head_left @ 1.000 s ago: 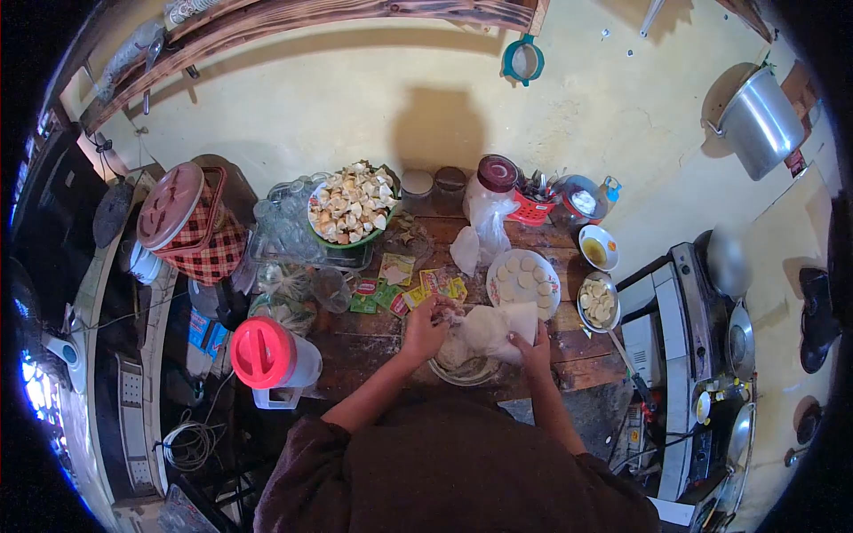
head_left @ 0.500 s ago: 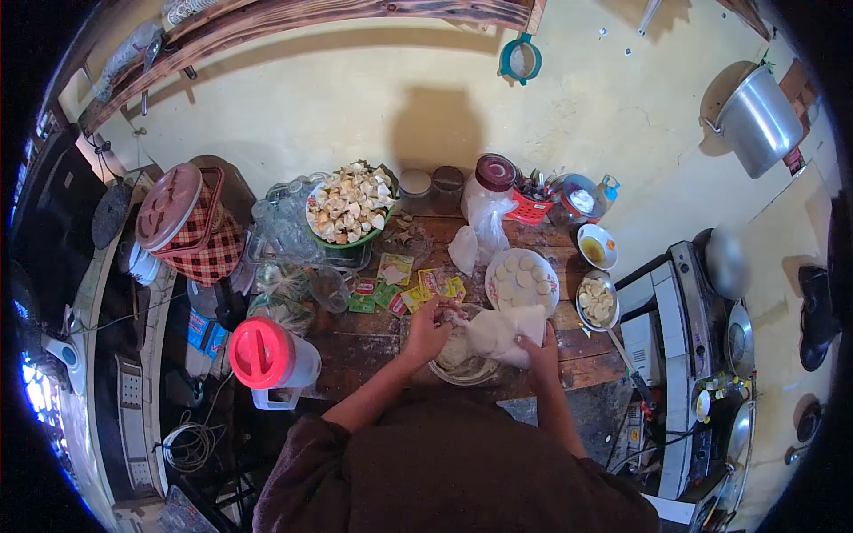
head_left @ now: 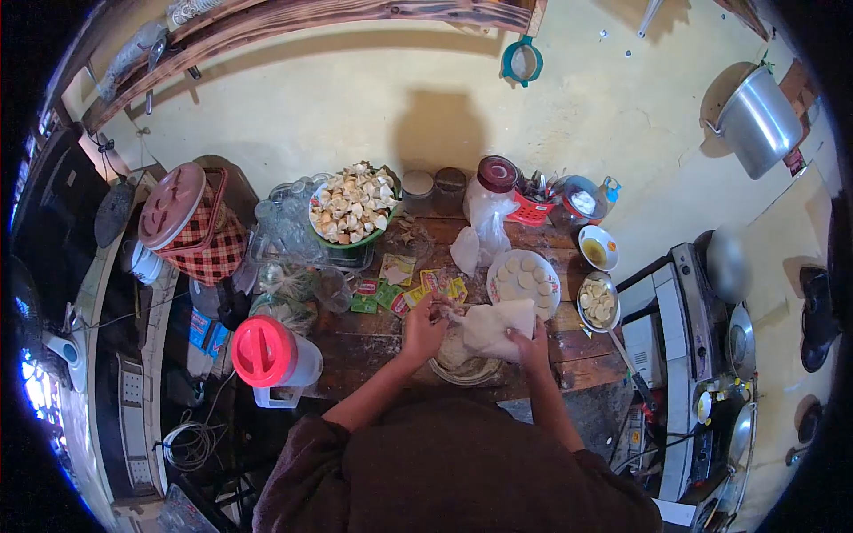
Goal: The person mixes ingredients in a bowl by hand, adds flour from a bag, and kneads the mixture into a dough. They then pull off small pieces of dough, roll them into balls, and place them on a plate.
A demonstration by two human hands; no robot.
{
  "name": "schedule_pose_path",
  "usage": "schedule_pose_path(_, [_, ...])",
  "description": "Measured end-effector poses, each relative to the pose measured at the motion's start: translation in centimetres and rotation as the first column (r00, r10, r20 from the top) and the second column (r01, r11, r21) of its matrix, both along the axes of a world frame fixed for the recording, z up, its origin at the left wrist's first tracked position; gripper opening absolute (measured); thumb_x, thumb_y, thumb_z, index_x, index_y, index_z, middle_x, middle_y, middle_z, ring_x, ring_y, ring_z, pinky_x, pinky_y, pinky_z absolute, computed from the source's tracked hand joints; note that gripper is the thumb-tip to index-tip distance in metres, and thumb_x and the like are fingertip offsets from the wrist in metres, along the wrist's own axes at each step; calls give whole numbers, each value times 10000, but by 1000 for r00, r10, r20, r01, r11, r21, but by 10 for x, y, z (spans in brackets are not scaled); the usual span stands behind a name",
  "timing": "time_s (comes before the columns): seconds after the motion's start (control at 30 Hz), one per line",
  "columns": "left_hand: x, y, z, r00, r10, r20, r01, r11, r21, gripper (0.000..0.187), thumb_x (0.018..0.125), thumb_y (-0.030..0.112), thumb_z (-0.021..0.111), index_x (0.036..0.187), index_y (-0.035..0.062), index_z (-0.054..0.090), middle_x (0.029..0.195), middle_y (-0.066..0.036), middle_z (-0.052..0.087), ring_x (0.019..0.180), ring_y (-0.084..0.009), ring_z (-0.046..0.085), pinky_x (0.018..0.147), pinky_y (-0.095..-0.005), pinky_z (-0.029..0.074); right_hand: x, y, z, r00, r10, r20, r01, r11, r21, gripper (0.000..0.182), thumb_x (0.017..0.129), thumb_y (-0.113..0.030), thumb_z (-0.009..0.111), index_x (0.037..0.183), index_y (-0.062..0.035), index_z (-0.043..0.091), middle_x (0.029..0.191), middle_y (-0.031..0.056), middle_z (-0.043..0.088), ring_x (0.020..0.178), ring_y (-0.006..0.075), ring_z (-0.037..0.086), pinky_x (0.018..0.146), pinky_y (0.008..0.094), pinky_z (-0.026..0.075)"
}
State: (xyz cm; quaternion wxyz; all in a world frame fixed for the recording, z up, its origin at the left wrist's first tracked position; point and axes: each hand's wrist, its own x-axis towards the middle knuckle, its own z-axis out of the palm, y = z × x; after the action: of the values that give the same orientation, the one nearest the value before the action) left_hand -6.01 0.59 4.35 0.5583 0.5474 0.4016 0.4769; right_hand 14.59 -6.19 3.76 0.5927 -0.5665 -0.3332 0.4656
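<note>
Gripping wide end of white bag in partly curled right hand; pinching gathered neck in left hand. Held over bowl, toward 2 o'clock; near plate.

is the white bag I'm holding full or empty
Not empty: the white bag bulges between the left hand and right hand; how full, I can't tell.

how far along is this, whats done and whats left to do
Partway, it seems. Looks done: several flat pale rounds lie on the plate. In hand: the left hand is at the gathered neck of the white bag, the right hand at its other end, above the bowl. Probably left: the pale mix in the bowl, not shaped into rounds; how much is hidden.
</note>
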Motion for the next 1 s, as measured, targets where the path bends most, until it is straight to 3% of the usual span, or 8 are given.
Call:
schedule_pose_path(0.1, [0, -1, -2, 999, 42, -25, -41, 997, 60, 324, 677, -159, 469, 972, -25, 470, 869, -100, 611, 882, -170, 609, 787, -275, 470, -8, 6, -4, 983, -144, 110, 144, 990, 15, 494, 672, 13, 613, 1139, -9, 455, 993, 115, 583, 873, 210, 581, 733, 316, 481])
schedule_pose_path(0.33, [1, -2, -2, 999, 28, -30, -26, 999, 40, 323, 679, -159, 481, 972, -21, 475, 896, -105, 606, 851, -166, 609, 770, -284, 480, -5, 19, -20, 990, -29, 141, 28, 1000, 13, 454, 686, -2, 634, 1100, -2, 447, 953, 107, 574, 822, 192, 579, 720, 311, 481])
schedule_pose_path(0.57, [-1, 5, -15, 986, 64, 155, -65, 998, 4, 324, 697, -167, 470, 977, -4, 473, 843, -97, 617, 819, -165, 611, 740, -273, 483, 11, 17, -25, 998, -46, 35, 48, 997, -60, 486, 694, -6, 628, 1149, -4, 459, 994, 122, 583, 862, 228, 588, 735, 341, 492])
schedule_pose_path(0.67, [-6, 9, -8, 995, 93, -36, -91, 994, 63, 326, 699, -166, 459, 983, -5, 465, 845, -105, 617, 817, -165, 614, 731, -266, 483, 12, 13, -7, 997, -73, -34, 70, 994, -80, 481, 686, 1, 632, 1135, 4, 459, 977, 122, 583, 840, 220, 590, 717, 337, 495])
schedule_pose_path(0.73, [-3, 10, -18, 995, 94, 36, -94, 996, 2, 331, 699, -164, 456, 990, -6, 462, 847, -110, 621, 817, -165, 616, 728, -263, 484, 11, 13, -1, 994, -71, -84, 61, 990, -125, 470, 680, 11, 639, 1116, 12, 460, 961, 122, 583, 818, 207, 591, 695, 332, 499])
schedule_pose_path(0.83, [0, 12, -29, 992, 87, 95, -83, 995, -47, 344, 697, -162, 455, 1005, -9, 458, 853, -119, 629, 823, -167, 619, 723, -263, 484, 21, 7, -11, 996, -43, 79, 51, 994, -99, 487, 679, 4, 637, 1133, 11, 460, 975, 121, 584, 826, 218, 592, 704, 346, 500])
schedule_pose_path(0.93, [-1, 12, -28, 997, 73, 34, -73, 997, -5, 361, 690, -160, 461, 1020, -14, 457, 857, -126, 634, 828, -171, 620, 722, -269, 486, 24, 10, -22, 991, -45, -123, 38, 997, -63, 506, 676, -32, 619, 1153, 13, 458, 982, 135, 581, 841, 243, 597, 739, 345, 495])
schedule_pose_path(1.0, [-1, 11, -28, 999, 52, -14, -51, 999, 13, 369, 686, -159, 464, 1026, -16, 457, 858, -130, 635, 828, -173, 621, 724, -273, 486, 19, 4, -21, 997, -19, 78, 23, 998, -60, 484, 684, -45, 616, 1142, 12, 470, 974, 135, 584, 831, 244, 600, 731, 349, 498])
